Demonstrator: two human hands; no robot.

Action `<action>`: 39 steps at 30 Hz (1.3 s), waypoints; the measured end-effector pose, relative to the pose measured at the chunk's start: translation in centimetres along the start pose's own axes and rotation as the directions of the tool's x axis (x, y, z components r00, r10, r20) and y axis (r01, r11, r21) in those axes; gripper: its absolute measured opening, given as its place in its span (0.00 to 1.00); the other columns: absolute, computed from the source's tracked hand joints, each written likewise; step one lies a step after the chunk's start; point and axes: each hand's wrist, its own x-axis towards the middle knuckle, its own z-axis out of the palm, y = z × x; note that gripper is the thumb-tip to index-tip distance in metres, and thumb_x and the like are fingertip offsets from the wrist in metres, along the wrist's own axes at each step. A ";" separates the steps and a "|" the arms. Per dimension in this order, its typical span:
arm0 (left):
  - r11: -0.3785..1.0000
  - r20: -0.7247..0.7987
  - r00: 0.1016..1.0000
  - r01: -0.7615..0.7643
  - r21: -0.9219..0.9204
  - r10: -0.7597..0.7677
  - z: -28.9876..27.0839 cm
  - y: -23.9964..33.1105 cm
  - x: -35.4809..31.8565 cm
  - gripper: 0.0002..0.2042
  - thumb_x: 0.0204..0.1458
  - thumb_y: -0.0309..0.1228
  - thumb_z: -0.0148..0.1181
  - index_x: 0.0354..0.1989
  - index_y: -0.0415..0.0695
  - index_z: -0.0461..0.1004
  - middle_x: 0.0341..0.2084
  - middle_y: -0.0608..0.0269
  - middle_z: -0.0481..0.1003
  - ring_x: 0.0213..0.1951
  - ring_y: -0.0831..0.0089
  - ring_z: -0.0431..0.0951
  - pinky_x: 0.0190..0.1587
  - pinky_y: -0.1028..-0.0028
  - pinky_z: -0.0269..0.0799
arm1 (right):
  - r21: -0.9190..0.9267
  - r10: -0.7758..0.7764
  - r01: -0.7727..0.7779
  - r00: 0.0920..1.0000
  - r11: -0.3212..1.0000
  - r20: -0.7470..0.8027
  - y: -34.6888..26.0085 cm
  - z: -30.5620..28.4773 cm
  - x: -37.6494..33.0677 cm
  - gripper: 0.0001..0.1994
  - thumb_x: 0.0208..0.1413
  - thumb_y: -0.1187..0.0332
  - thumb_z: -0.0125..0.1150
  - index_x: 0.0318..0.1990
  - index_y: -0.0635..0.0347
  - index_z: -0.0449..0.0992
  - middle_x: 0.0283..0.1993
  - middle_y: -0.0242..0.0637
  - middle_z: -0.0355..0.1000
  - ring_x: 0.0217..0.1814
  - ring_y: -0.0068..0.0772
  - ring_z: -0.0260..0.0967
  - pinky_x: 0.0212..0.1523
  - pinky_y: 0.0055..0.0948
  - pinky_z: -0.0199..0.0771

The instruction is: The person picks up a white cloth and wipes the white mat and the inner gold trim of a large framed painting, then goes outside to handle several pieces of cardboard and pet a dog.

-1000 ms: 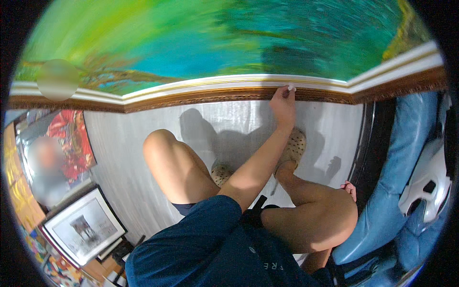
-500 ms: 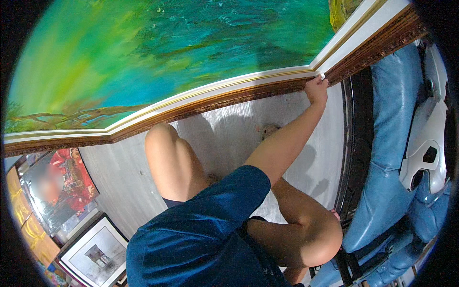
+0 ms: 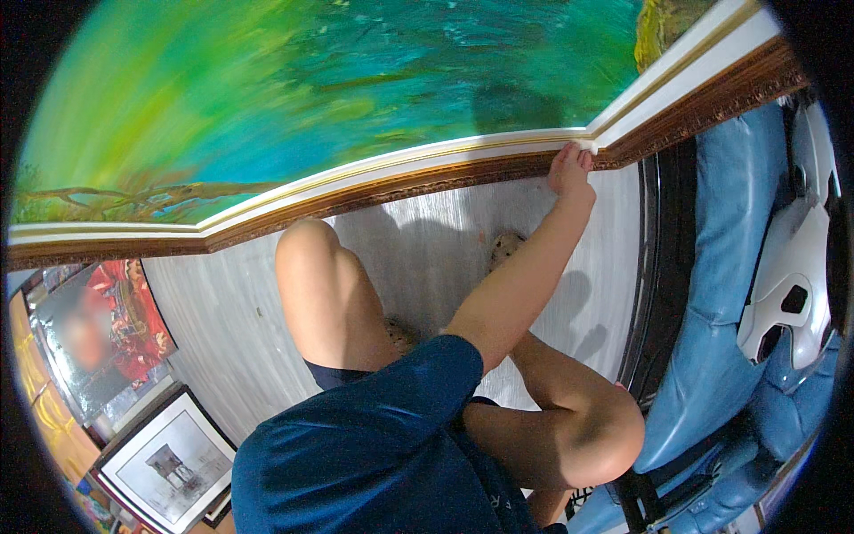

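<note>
My left hand (image 3: 569,173) reaches across to the lower right corner of a large framed painting (image 3: 374,89) in greens and blues. Its fingers are closed on a small white wad (image 3: 584,145), pressed against the white and gold inner border of the frame. Whether the wad is cloth or tissue I cannot tell. Just below the fingers runs the dark brown carved outer moulding (image 3: 400,189). My right hand does not show; my right knee and the lower edge hide that side.
My bent knees stand over a grey wood-look floor (image 3: 222,303). At the left lean a glossy picture (image 3: 133,329) with red clothing and a black-framed print (image 3: 169,463). Blue upholstered seating (image 3: 729,249) with a white curved plastic part (image 3: 792,276) lines the right.
My left hand has slid a little left along the frame's corner with the white wad, from the outer side onto the inner border. The view has shifted slightly.
</note>
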 end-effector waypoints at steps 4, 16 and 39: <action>0.998 0.004 1.000 -0.008 -0.058 0.008 -1.7 5.8 -0.2 0.12 0.53 0.26 0.61 0.46 0.39 0.71 0.40 0.58 0.73 0.43 0.67 0.75 0.43 0.75 0.76 | -0.011 -0.021 0.022 0.998 1.000 0.059 -0.7 1.4 1.3 0.10 0.64 0.63 0.53 0.41 0.60 0.73 0.30 0.30 0.72 0.27 0.19 0.65 0.29 0.20 0.67; 0.711 -0.229 0.684 -0.701 0.053 0.692 -7.0 25.1 -1.6 0.05 0.60 0.30 0.53 0.41 0.46 0.65 0.32 0.65 0.71 0.30 0.75 0.70 0.29 0.76 0.71 | -0.034 -0.070 0.078 0.977 0.996 0.202 -2.7 5.6 4.4 0.10 0.65 0.62 0.52 0.43 0.59 0.72 0.31 0.30 0.72 0.28 0.20 0.66 0.29 0.21 0.68; 0.880 -0.101 0.878 -0.473 -0.044 0.467 -5.9 18.6 -2.3 0.15 0.47 0.13 0.59 0.41 0.41 0.66 0.38 0.59 0.72 0.34 0.69 0.74 0.39 0.71 0.77 | -0.080 -0.104 0.128 0.962 0.989 0.251 -3.3 5.6 5.0 0.11 0.65 0.60 0.51 0.45 0.58 0.70 0.31 0.30 0.73 0.29 0.22 0.68 0.29 0.23 0.69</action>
